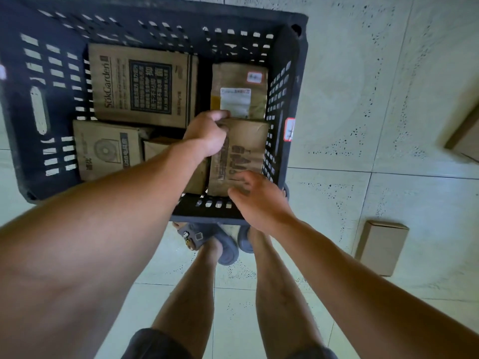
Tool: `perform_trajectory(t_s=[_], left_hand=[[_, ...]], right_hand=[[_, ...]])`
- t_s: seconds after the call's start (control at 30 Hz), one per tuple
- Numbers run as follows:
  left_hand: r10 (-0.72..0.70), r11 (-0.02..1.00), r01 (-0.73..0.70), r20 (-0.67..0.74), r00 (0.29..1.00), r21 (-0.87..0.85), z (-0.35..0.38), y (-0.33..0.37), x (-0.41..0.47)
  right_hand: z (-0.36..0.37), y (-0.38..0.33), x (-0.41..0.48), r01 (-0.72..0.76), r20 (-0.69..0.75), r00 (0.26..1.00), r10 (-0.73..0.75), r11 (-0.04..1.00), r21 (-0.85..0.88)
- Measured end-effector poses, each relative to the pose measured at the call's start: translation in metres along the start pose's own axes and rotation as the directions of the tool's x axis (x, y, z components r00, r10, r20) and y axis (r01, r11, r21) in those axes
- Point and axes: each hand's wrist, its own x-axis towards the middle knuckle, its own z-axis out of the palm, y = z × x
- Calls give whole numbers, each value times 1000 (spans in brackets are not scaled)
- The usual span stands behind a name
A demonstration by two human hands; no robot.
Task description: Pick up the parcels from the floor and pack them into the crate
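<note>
A dark slotted crate point(287, 81) stands on the tiled floor and holds several cardboard parcels. A brown parcel with dark print point(243, 151) lies at the crate's near right corner. My left hand point(207, 133) grips that parcel's far left corner with curled fingers. My right hand point(256, 198) rests with spread fingers on its near edge, over the crate's front wall. A big SukGarden box point(145, 84), a labelled parcel point(238, 89) and a USB fan box point(106, 149) lie in the crate too. Another small parcel point(381, 247) lies on the floor to the right.
My legs and grey sandals point(225, 244) stand right against the crate's front wall. Part of one more cardboard box point(464, 136) shows at the right edge. A red-edged label point(289, 129) is stuck on the crate's right wall.
</note>
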Motion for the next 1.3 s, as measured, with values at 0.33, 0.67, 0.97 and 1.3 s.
perform_trajectory(t_s=[0.33, 0.67, 0.97, 1.3], left_hand=[[1, 990, -6, -34, 999, -140, 3, -1, 10], [132, 991, -130, -81, 988, 18, -9, 24, -40], [176, 972, -175, -11, 984, -155, 4, 54, -174], [272, 956, -243, 189, 943, -164, 91, 67, -278]], right_hand=[[4, 11, -9, 62, -45, 997, -58, 995, 83], [-13, 0, -36, 12, -29, 1000, -9, 993, 114], [-68, 5, -106, -43, -180, 976, 118, 926, 376], [-55, 126, -222, -72, -298, 892, 340, 758, 649]])
